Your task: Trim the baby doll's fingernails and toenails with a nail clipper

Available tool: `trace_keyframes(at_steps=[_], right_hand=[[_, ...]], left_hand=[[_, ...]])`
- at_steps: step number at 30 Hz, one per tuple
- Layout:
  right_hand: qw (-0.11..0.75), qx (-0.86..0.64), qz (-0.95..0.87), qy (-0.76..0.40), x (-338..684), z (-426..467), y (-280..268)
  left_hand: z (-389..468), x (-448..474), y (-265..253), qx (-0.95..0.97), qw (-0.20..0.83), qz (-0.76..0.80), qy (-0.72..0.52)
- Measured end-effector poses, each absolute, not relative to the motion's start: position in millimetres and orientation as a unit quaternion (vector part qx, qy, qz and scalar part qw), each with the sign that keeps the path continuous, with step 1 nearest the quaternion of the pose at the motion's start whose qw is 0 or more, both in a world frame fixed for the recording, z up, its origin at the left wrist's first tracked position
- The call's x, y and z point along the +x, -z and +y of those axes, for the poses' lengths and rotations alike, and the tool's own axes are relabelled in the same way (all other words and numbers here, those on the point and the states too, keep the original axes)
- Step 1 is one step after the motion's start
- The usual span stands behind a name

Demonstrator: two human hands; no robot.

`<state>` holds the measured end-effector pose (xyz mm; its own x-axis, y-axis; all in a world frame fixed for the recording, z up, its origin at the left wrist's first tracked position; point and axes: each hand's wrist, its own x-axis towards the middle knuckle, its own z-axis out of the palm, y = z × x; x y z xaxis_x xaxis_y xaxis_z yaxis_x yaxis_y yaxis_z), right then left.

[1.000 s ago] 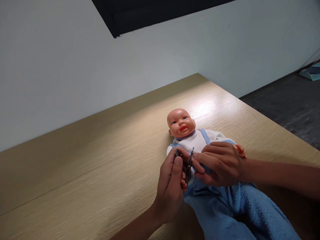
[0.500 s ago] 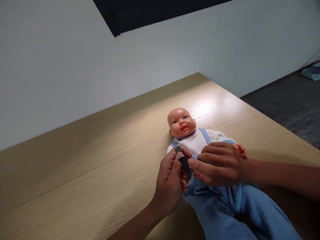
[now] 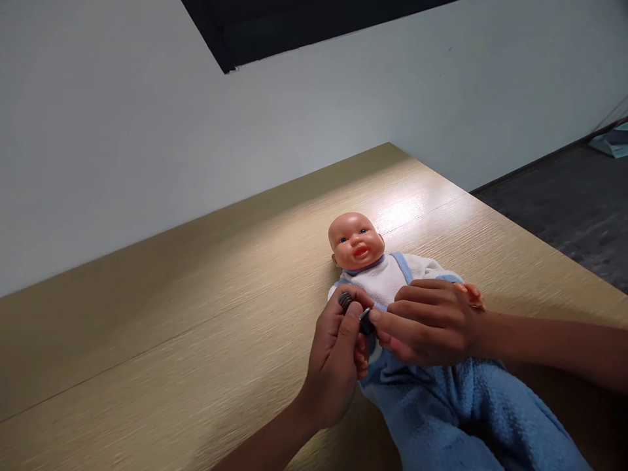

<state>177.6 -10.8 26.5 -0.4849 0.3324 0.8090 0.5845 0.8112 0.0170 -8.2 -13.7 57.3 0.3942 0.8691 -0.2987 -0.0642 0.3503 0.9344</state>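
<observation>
Two hands meet: the left hand [image 3: 332, 363] pinches a ribbed band [image 3: 345, 301]; the right hand [image 3: 434, 322] touches a dark piece [image 3: 366, 323], its grip unclear. That piece, sticking up a second ago, sits lower, apparently folded, over the doll [image 3: 377, 282].

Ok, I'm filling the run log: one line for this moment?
left hand: holding ribbed band | right hand: fingers at dark piece | doll: face-up on table

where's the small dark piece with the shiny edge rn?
Head view, right of centre: the small dark piece sits between the bare left hand and bare right hand, in the picture just above one plastic hand of the bald, blue-and-white-clothed doll.
</observation>
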Motion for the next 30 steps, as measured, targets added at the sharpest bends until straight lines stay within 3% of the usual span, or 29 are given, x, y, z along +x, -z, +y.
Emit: trace_keyframes(at_steps=[11,30], right_hand=[[0.440,-0.289,-0.837,0.151,173.6,-11.2,-31.8],[0.441,-0.279,-0.841,0.140,174.5,-10.6,-31.5]], left_hand=[[-17.5,-14.4,-56.3,0.537,0.690,0.333,-0.354],[-17.2,-10.0,-54.0,0.536,0.682,0.329,-0.374]])
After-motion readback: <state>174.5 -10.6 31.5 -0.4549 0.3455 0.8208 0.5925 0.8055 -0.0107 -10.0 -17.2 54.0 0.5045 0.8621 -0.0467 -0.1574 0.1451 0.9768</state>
